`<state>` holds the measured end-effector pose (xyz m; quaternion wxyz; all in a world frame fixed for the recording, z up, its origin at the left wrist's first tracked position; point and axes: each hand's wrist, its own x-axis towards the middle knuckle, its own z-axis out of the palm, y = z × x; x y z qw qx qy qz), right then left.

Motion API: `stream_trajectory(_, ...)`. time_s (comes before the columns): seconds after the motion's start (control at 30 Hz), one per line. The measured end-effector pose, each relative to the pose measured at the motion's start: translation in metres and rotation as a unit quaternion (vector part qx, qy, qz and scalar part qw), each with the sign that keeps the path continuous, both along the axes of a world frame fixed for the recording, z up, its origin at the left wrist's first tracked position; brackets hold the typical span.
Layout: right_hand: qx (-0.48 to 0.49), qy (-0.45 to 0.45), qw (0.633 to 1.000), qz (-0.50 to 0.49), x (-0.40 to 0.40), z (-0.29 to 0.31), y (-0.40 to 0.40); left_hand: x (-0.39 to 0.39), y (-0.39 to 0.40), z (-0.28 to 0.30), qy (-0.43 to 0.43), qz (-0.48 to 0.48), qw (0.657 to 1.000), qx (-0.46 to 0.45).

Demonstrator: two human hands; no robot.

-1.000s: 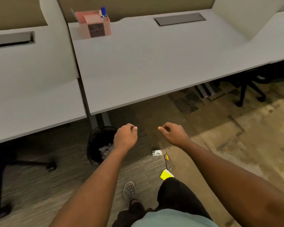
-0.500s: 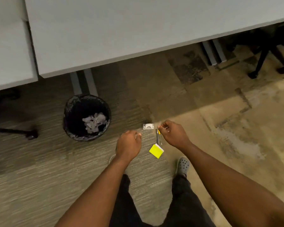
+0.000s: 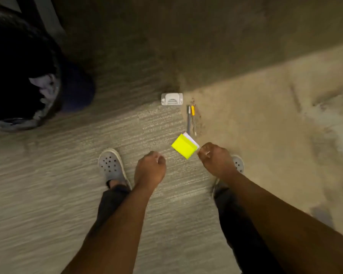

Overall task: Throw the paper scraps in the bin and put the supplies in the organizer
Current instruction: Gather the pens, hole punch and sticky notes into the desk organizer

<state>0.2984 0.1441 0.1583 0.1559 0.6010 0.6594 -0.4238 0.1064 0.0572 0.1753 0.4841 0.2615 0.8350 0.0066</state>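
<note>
A: What are the hands doing?

B: Both hover low over the carpet. The left hand [image 3: 150,170] is curled into a loose fist and holds nothing that shows. The right hand [image 3: 216,161] has its fingers bunched at the tips, just beside the corner of the sticky-note pad [image 3: 184,146]; whether it touches or pinches anything I cannot tell.

A: How does the pad look?

B: Bright yellow, square, turned like a diamond, with white and pink sheets peeking out at its far edge. It lies flat on the floor between the two grey clogs [image 3: 111,167].

A: And beyond it?

B: Two pens [image 3: 191,119] lie side by side, one grey, one with a yellow cap, their near ends by the pad. Past them sits one small white stapler-like item [image 3: 171,99]. Open carpet [image 3: 265,115] spreads right. Far left, one black-lined bin [image 3: 22,76] holds crumpled paper scraps [image 3: 46,86].
</note>
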Motion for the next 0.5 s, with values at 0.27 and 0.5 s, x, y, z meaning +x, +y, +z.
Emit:
stream_trajectory(0.27, -0.042, -0.046, 0.998, -0.031, 0.018, -0.156, -0.009, 0.025, -0.002, -0.152, -0.012, -0.062, 0.995, -0.074)
stream_trajectory(0.5, 0.025, -0.033, 0.998, -0.037, 0.000, -0.218, -0.019, 0.050, 0.008, -0.229, 0.005, 0.099, 0.991, -0.092)
